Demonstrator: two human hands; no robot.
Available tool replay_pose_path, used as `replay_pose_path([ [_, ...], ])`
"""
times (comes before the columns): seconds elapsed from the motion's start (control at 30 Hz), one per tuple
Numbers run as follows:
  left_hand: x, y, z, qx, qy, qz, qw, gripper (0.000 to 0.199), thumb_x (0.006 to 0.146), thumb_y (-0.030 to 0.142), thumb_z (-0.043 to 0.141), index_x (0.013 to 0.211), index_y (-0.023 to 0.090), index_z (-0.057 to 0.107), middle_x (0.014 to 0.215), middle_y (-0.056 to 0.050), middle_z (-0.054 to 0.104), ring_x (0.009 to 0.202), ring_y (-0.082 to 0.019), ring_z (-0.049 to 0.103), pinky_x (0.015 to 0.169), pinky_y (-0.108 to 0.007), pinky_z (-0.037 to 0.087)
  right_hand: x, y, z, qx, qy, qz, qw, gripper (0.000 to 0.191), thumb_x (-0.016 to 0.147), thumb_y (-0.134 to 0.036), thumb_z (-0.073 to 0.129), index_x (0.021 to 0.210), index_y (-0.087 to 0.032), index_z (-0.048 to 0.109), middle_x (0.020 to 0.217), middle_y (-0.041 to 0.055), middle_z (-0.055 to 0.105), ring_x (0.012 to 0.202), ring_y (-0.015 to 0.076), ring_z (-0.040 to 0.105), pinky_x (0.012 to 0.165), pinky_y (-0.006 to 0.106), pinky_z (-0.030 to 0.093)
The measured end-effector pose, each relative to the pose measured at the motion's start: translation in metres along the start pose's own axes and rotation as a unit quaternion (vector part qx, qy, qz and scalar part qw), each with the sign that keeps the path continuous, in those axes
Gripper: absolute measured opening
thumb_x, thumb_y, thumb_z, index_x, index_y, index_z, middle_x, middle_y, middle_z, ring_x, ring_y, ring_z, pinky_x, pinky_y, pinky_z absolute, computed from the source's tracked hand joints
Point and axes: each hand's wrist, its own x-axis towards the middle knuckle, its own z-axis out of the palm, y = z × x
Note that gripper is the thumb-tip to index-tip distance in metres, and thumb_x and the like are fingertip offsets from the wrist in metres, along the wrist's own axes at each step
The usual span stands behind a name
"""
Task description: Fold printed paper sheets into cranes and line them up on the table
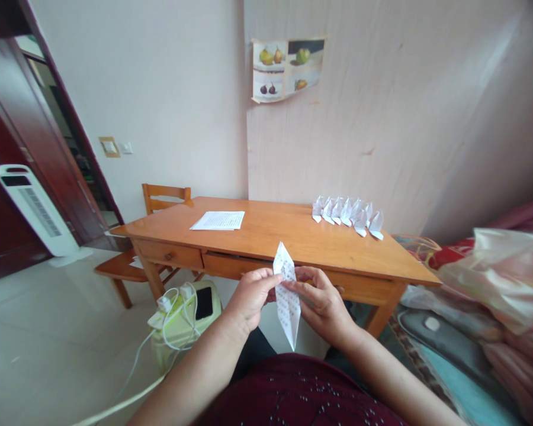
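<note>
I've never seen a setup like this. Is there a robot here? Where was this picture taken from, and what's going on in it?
No robot here, just a person's two bare hands. The picture comes from a camera worn on their head, looking forward and down.

The left hand and right hand hold a narrow folded paper, printed and pointed at both ends, between their fingers. Beyond them is a wooden table. On it, printed sheets lie toward the left, and a cluster of paper shapes stands toward the right.
</note>
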Motion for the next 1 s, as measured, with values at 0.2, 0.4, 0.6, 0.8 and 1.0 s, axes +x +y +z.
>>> replay_pose_path([
  [0.2, 0.001, -0.003, 0.001, -0.001, -0.020, 0.004, 1.000, 0.020, 0.073, 0.029, 0.077, 0.071, 0.016, 0.063, 0.063, 0.000, 0.061, 0.055, -0.010, 0.054, 0.057, -0.023, 0.041, 0.000, 0.002, 0.004, 0.075, 0.029, 0.028, 0.996, 0.030, 0.093, -0.023, 0.063, 0.119, -0.034, 0.072, 0.126, 0.0093, 0.053, 0.118, 0.0262, 0.055, 0.098, 0.045, 0.050],
  [0.4, 0.000, -0.003, 0.000, 0.024, -0.036, 0.002, 0.999, 0.020, 0.076, 0.030, 0.075, 0.081, 0.012, 0.066, 0.075, -0.006, 0.068, 0.065, -0.012, 0.061, 0.065, -0.025, 0.045, 0.005, -0.005, 0.010, 0.189, 0.063, 0.140, 0.970, 0.011, 0.089, -0.033, 0.070, 0.097, -0.030, 0.077, 0.124, 0.0094, 0.057, 0.115, 0.0264, 0.056, 0.088, 0.039, 0.052],
  [0.6, -0.001, -0.003, 0.001, 0.027, -0.040, -0.016, 0.999, 0.017, 0.075, 0.026, 0.074, 0.079, 0.014, 0.064, 0.078, -0.006, 0.071, 0.071, -0.016, 0.067, 0.073, -0.027, 0.047, 0.011, -0.006, 0.019, 0.304, 0.104, 0.235, 0.917, 0.017, 0.081, -0.038, 0.077, 0.074, -0.024, 0.070, 0.101, 0.0053, 0.066, 0.102, 0.0240, 0.060, 0.097, 0.041, 0.043],
  [0.8, -0.001, -0.005, 0.003, 0.007, -0.036, -0.025, 0.999, 0.013, 0.072, 0.023, 0.071, 0.076, 0.015, 0.062, 0.075, -0.005, 0.070, 0.071, -0.019, 0.071, 0.072, -0.028, 0.047, 0.011, -0.011, 0.023, 0.373, 0.104, 0.341, 0.857, 0.025, 0.079, -0.044, 0.078, 0.077, -0.021, 0.067, 0.074, -0.0007, 0.062, 0.074, 0.0171, 0.055, 0.075, 0.033, 0.042],
  [1.0, -0.002, -0.003, 0.002, -0.004, -0.050, -0.027, 0.998, 0.013, 0.074, 0.023, 0.066, 0.084, 0.014, 0.067, 0.079, -0.008, 0.073, 0.074, -0.020, 0.072, 0.076, -0.031, 0.048, 0.015, -0.016, 0.021, 0.399, 0.118, 0.354, 0.837, 0.026, 0.078, -0.041, 0.078, 0.071, -0.020, 0.065, 0.065, -0.0031, 0.058, 0.065, 0.0137, 0.048, 0.067, 0.029, 0.037],
])
